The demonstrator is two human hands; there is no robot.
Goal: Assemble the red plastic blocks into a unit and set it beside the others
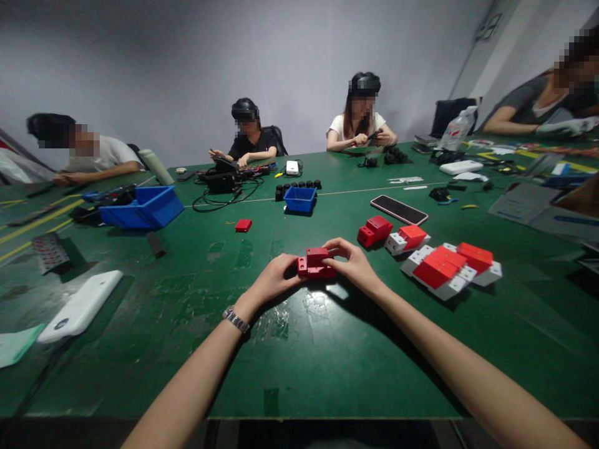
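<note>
In the middle of the head view a small red surge protector block (317, 264) with two round holes on its left end is held just above the green table. My left hand (279, 274), with a metal watch on its wrist, grips its left end, thumb and fingers closed. My right hand (350, 263) pinches its right end, fingers curled over the raised red upper part. To the right of my hands lie another red block (375, 231), a small white block with a red top (407, 239), and larger red-and-white blocks (442, 271).
Ahead on the table (327, 362) are a flat red piece (243, 225), a small blue bin (300, 199) and a phone (399, 210). Farther left are a larger blue bin (145, 209) and a white power bank (82, 305). Several people sit around the table.
</note>
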